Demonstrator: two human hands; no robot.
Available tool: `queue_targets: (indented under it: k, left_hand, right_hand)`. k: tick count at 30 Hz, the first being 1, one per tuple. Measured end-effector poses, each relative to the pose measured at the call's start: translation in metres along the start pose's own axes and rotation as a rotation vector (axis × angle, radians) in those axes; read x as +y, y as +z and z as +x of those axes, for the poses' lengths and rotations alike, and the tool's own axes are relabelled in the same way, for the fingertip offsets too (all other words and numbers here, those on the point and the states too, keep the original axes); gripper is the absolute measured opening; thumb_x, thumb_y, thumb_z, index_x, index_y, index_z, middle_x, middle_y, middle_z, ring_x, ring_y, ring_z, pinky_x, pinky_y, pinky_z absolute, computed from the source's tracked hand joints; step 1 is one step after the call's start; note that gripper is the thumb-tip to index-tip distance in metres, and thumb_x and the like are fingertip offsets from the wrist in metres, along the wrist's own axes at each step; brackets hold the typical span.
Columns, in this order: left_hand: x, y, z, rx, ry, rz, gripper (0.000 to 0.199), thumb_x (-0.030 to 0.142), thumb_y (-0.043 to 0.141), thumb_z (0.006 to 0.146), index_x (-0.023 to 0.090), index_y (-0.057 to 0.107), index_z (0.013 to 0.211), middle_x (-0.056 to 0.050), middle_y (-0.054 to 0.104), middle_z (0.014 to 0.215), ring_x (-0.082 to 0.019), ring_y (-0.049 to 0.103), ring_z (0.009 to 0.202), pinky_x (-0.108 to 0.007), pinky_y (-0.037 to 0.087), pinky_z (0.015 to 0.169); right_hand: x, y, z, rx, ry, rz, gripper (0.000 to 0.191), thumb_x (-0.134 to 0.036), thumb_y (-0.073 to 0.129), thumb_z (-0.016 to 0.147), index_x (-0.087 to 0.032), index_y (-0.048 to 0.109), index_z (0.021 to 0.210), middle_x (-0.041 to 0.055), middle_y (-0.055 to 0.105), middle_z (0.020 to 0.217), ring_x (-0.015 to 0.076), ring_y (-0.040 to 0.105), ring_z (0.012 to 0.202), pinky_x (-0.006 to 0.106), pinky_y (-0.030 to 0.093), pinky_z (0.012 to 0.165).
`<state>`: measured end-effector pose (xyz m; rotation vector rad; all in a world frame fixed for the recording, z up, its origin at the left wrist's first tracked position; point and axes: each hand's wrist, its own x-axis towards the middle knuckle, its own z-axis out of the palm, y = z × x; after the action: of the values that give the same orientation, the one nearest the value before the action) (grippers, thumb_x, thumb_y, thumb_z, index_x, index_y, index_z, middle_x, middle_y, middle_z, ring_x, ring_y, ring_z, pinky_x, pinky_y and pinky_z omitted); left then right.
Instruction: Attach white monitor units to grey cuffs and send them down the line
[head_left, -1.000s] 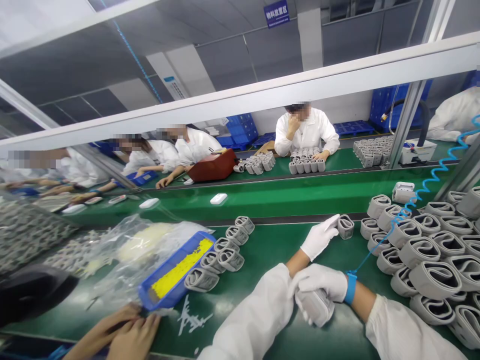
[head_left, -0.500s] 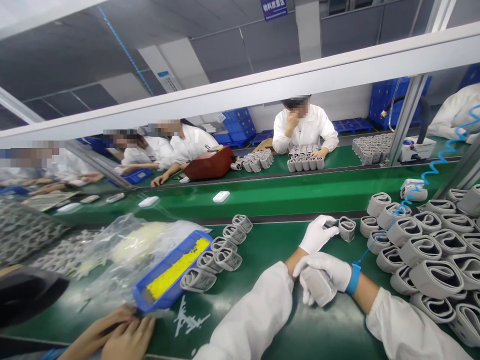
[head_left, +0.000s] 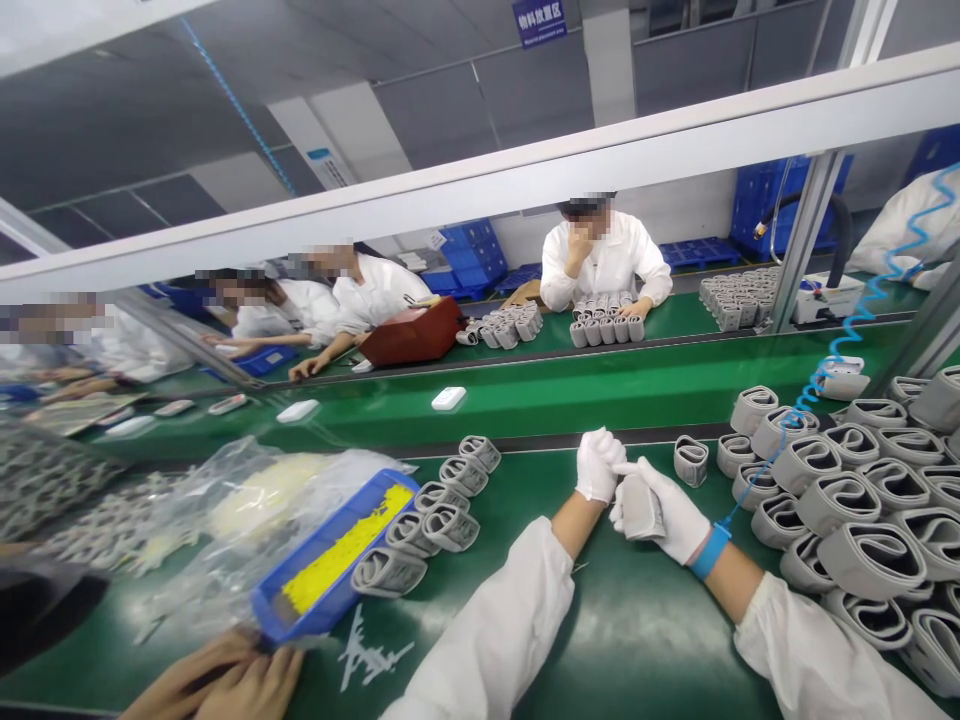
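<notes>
My right hand point(head_left: 671, 515), in a white glove with a blue wrist strap point(head_left: 711, 550), is closed around a grey rolled cuff point(head_left: 642, 507) above the green table. Touching its fingertips on the left is my left hand point(head_left: 599, 466), also gloved, with its fingers curled together; whether anything small is inside them is hidden. A single grey cuff point(head_left: 691, 460) stands on the table just right of my hands. Many more rolled cuffs point(head_left: 872, 550) are piled at the right.
A blue tray point(head_left: 266, 600) of yellow pieces, a plastic bag point(head_left: 180, 560) and several rolled cuffs point(head_left: 390, 571) lie at the left. A co-worker's hands point(head_left: 251, 685) rest at the lower left. A coiled blue cord point(head_left: 855, 320) hangs at the right. Beyond the conveyor point(head_left: 525, 395), people sit working.
My left hand has moved left, away from the single cuff, and its fingers have closed. My right hand has raised and turned the held cuff, bringing its fingertips to my left hand.
</notes>
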<state>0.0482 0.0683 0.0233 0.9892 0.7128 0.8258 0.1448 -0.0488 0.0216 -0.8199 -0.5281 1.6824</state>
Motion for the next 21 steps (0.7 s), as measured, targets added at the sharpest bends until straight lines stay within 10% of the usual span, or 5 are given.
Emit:
queue_targets:
  k: [5,8,15,21]
  left_hand:
    - [0.004,-0.012,-0.001,0.031,0.007,-0.099,0.034,0.048,0.060,0.106,0.014,0.069,0.107,-0.005,0.069,0.094,-0.015,0.065,0.077,-0.030,0.059,0.073]
    - [0.004,-0.013,-0.004,0.024,0.008,-0.210,0.061,0.059,0.045,0.106,0.021,0.042,0.059,0.005,0.028,0.048,-0.010,0.027,0.042,-0.025,0.034,0.045]
    - [0.005,-0.009,-0.012,-0.134,-0.098,-0.398,0.065,0.066,0.036,0.100,0.026,0.007,0.057,0.008,-0.003,0.051,-0.010,-0.002,0.043,-0.027,0.016,0.040]
    - [0.041,0.016,-0.029,-0.210,-0.067,-0.274,0.067,0.065,0.044,0.097,0.026,0.014,0.052,0.006,0.006,0.048,-0.010,0.016,0.040,-0.028,0.027,0.042]
  right_hand:
    - [-0.005,-0.005,0.011,0.185,-0.149,0.050,0.053,-0.066,0.062,0.100,-0.023,0.065,0.131,0.0016,0.073,0.094,0.0198,0.073,0.079,0.035,0.060,0.071]
    - [-0.008,-0.010,0.014,0.278,-0.218,0.075,0.063,-0.075,0.064,0.093,-0.027,0.063,0.134,-0.0010,0.071,0.083,0.0217,0.073,0.073,0.036,0.059,0.065]
    - [-0.009,-0.010,0.018,0.414,-0.259,0.178,0.064,-0.069,0.075,0.088,-0.026,0.064,0.134,-0.0018,0.070,0.078,0.0199,0.071,0.069,0.037,0.064,0.069]
    - [-0.008,-0.012,0.019,0.384,-0.225,0.143,0.064,-0.070,0.071,0.091,-0.024,0.066,0.135,0.0006,0.075,0.084,0.0221,0.075,0.078,0.039,0.064,0.077]
